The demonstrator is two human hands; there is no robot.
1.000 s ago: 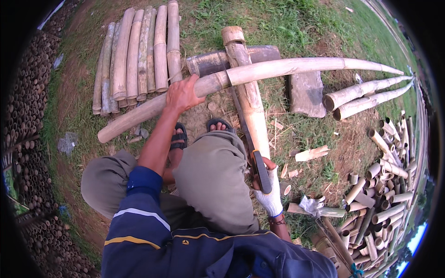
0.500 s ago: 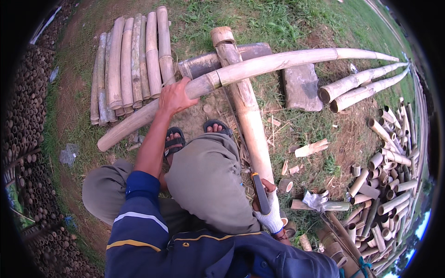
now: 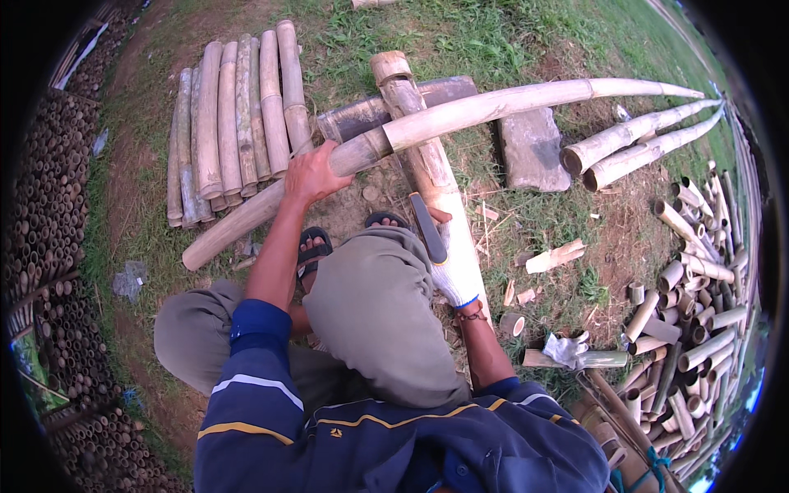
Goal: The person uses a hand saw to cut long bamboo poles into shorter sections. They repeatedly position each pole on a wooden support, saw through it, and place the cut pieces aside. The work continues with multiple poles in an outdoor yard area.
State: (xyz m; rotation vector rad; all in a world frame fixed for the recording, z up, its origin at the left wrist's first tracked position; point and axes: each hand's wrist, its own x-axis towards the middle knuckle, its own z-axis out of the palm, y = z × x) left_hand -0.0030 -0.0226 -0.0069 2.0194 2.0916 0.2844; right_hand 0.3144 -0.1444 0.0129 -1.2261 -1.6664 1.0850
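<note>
A long bamboo pole slants across the view, resting on a thicker bamboo log. My bare left hand is wrapped over the pole, left of a dark cut line around it. In my right hand, which wears a white glove with bare fingertips, is a hand saw with a dark grey and orange handle. The saw's handle lies beside the log, below the pole. Its thin blade barely shows, so I cannot tell how deep it sits in the cut.
Cut bamboo lengths lie in a row at the far left. A flat stone block sits under the pole. Two more poles lie right of it. Short bamboo pieces are heaped at the right, and a bamboo stack stands far left.
My right hand has pushed the saw forward, away from me, along the log toward the pole. My left hand keeps its grip on the pole.
</note>
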